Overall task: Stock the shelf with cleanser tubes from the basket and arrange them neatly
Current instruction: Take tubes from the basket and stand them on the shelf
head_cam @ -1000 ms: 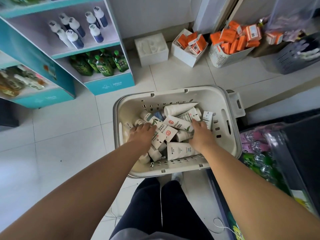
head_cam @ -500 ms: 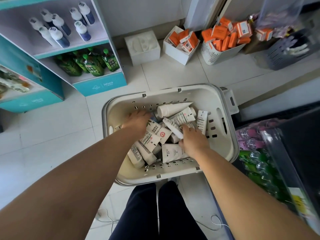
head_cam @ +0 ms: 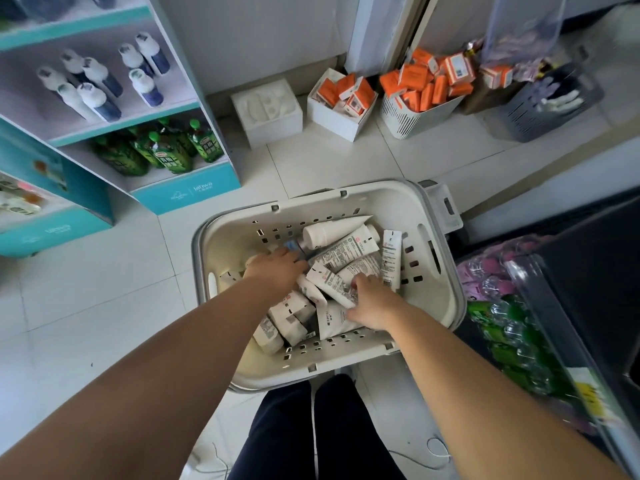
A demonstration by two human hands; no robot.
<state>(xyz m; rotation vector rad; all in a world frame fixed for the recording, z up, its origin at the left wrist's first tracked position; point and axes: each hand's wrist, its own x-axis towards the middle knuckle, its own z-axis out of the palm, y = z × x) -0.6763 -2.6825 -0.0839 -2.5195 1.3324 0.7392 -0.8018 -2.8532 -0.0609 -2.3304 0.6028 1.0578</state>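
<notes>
- Since a second ago the left hand (head_cam: 277, 270) has slid from the middle of the basket (head_cam: 446, 306) toward its far-left corner, and the cleanser tubes (head_cam: 346, 251) lie reshuffled.
- The right hand (head_cam: 374, 304), by the basket's near wall, seems to pinch the near end of a slanted tube (head_cam: 327, 280), whose long axis runs off toward the far-left.
- Left grip: the fingers are buried among the tubes, so I cannot tell what they hold.
- The shelf (head_cam: 187, 190) stands beyond the basket's far-left corner, so the left hand is nearer to it.

matt off-white plastic basket (head_cam: 446, 282) with slotted walls, smooth white plastic cleanser tubes (head_cam: 346, 252) piled inside, glossy pale floor tiles (head_cam: 86, 306), shiny crinkly packets (head_cam: 512, 327) at 3 o'clock
</notes>
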